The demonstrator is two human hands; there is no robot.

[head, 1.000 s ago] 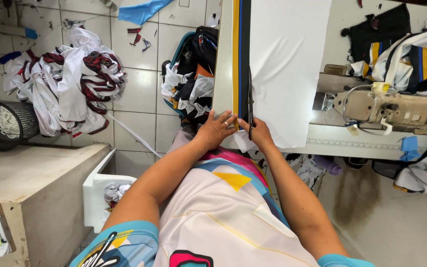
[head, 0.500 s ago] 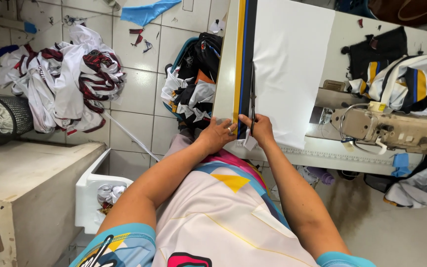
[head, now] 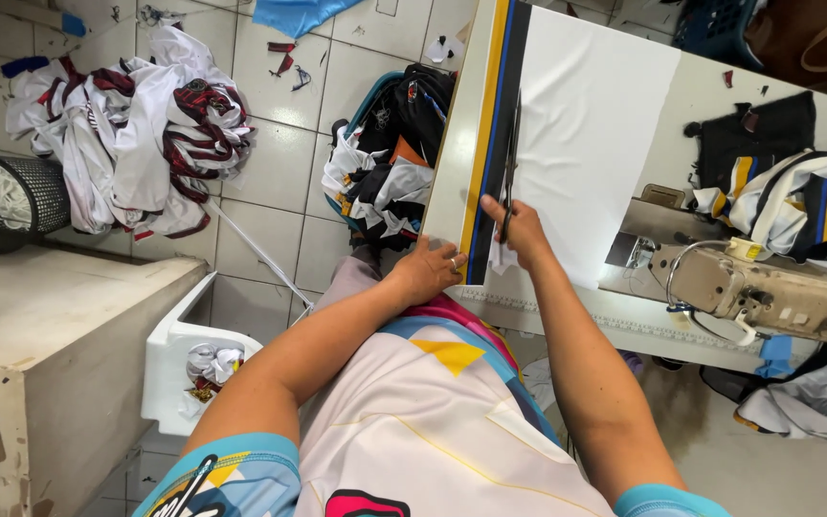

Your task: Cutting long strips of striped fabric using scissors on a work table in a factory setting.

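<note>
On the sewing surface (head: 452, 201) lies a white cloth (head: 591, 134) with a band of yellow, blue and dark stripes (head: 490, 124) along its left edge. The right hand (head: 524, 230) is closed around the handles of long scissors (head: 509, 163), whose blades point up the cloth just beside the stripes and look nearly shut. The left hand (head: 425, 273) lies flat, fingers together, pressing the near corner of the stripes at the surface's edge. Judging from how the blades lie, the cut seems to run along the stripes; how much is already parted I cannot tell, though most of the cloth's length lies beyond the scissor tips. A sewing machine (head: 768, 292) sits to the right, idle. Down on the tiled floor are a heap of garments (head: 126, 124), a bag of clothes (head: 394, 153) and a black basket (head: 7, 196)
</note>
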